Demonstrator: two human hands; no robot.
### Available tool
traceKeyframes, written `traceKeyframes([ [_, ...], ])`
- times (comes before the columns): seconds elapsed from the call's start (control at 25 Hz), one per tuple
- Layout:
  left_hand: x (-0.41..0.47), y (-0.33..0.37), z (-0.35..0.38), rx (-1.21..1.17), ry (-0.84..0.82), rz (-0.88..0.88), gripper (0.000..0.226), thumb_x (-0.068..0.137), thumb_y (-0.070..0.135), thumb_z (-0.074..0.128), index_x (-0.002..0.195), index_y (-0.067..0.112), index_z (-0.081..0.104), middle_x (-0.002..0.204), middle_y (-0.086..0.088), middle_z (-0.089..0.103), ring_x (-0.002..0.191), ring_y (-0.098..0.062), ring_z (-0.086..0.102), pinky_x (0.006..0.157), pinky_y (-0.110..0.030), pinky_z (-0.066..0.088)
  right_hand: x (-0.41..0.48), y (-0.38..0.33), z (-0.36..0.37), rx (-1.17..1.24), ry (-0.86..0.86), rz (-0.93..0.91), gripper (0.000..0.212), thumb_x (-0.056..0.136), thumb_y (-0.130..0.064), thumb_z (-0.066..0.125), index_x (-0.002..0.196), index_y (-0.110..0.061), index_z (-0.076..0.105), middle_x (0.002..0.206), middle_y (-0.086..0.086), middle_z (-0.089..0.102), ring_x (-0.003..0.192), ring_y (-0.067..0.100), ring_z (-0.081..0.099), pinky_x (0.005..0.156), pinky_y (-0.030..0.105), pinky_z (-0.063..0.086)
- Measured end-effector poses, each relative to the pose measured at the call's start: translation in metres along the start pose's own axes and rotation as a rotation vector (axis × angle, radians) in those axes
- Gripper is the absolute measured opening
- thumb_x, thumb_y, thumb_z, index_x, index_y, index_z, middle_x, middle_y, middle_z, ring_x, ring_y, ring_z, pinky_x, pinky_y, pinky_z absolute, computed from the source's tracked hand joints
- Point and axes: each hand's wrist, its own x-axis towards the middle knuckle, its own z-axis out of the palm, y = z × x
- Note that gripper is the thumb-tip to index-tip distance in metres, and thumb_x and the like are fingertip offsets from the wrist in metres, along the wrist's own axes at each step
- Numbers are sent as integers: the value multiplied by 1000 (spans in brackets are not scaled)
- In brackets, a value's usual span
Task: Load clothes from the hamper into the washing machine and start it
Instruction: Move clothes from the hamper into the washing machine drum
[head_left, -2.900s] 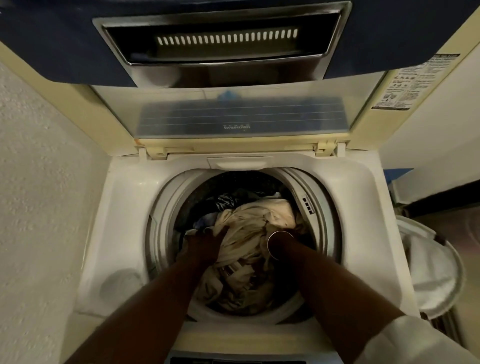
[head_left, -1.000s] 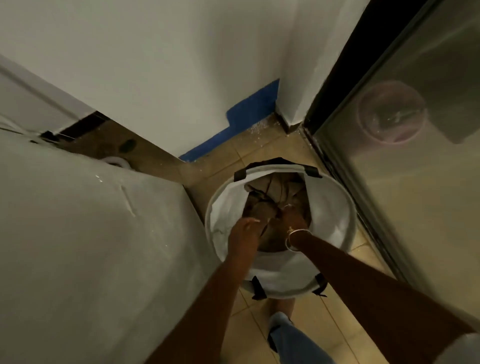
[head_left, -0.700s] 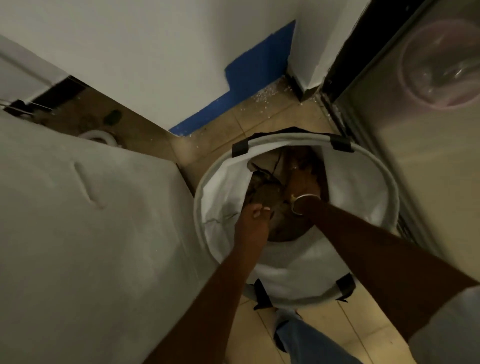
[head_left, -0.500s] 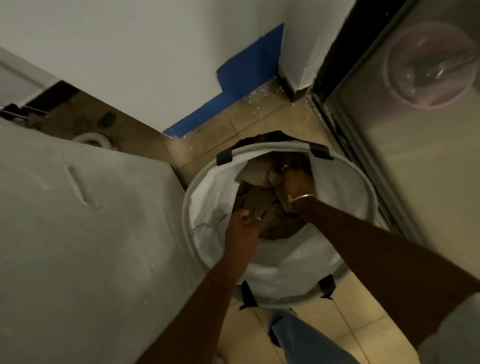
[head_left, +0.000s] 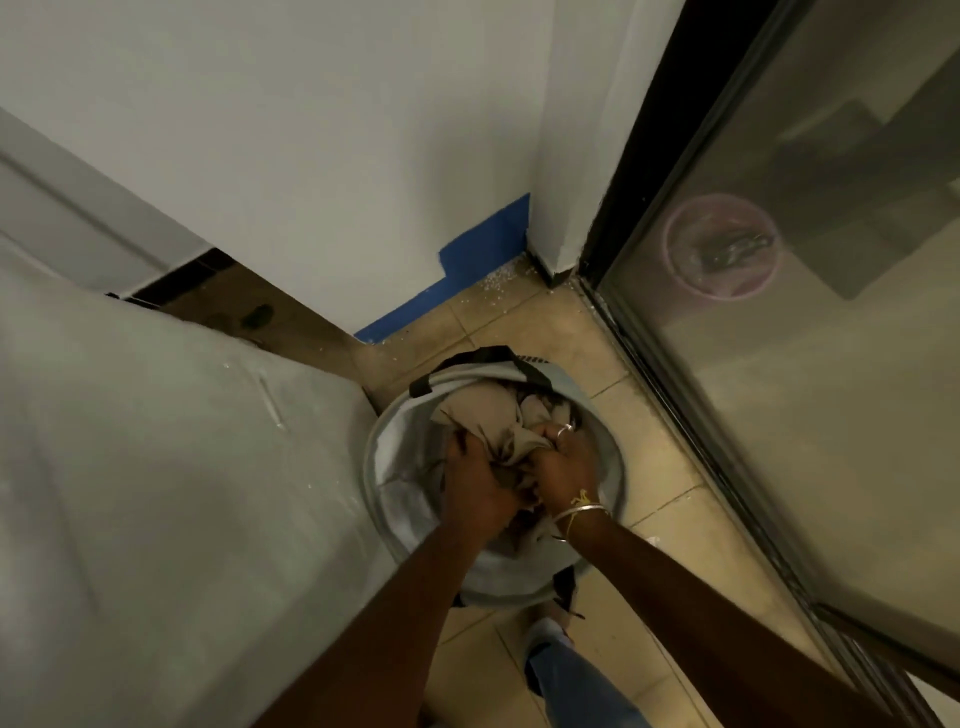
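Head view looks down on a round grey fabric hamper with black strap handles (head_left: 387, 499), which stands on the beige tiled floor (head_left: 654, 467). It is just beside a broad light grey panel (head_left: 156, 493) that fills the left side of the picture.

Inside the hamper lies a crumpled bundle of beige and dark clothes (head_left: 480, 418). Both arms reach down into it. The left hand (head_left: 475, 488) has its fingers curled tight into the cloth at the near side of the bundle. The right hand (head_left: 563, 465) is close beside it and also clenches a fold of the same beige cloth. The clothes are bunched between the two hands and are inside the rim of the hamper.

A thin silver bangle with a yellow thread (head_left: 581, 513) sits on the right wrist, and a ring (head_left: 565, 429) shows on one finger. Below the hamper there is a leg in blue jeans (head_left: 571, 680). A blue painted strip (head_left: 470, 267) runs along the foot of the white wall, and a dark-framed glass door (head_left: 831, 374) stands at the right.
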Motion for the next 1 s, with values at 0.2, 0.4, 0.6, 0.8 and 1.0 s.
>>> traceKeyframes([
  [0.2,-45,2,-35,-81,122,175,23,86,34,63,103,18,64,99,2,68,96,-17,64,88,-24,49,-54,-43,-9,189,-63,-80,17,82,13,54,77,1,66,68,-6,67,65,10,61,57,21,51],
  [0.4,-93,36,-85,-117,220,215,25,89,26,65,112,16,64,113,-5,67,104,-21,62,102,-25,45,-97,-74,-28,15,-25,-386,33,96,-23,53,128,-25,55,126,-9,60,118,9,56,97,28,47],
  [0.6,-132,63,-144,-267,396,334,23,92,30,62,112,17,66,101,10,65,91,-4,59,91,-22,51,-117,-74,-38,-121,413,-251,31,98,-25,47,129,-23,47,128,5,55,115,24,55,96,43,48],
  [0.8,-174,75,-210,-437,443,375,25,90,37,63,110,21,65,96,14,64,89,-5,61,83,-24,52,-142,-47,-26,-454,54,-26,120,65,-30,87,153,-27,6,157,3,12,138,26,29,112,44,33],
  [1.0,-223,74,-272,-767,385,397,20,90,11,53,84,24,68,78,10,69,76,-7,65,72,-28,56,-149,-77,22,-624,-10,-5,92,83,-35,66,152,-9,11,156,24,21,141,37,28,117,43,24],
])
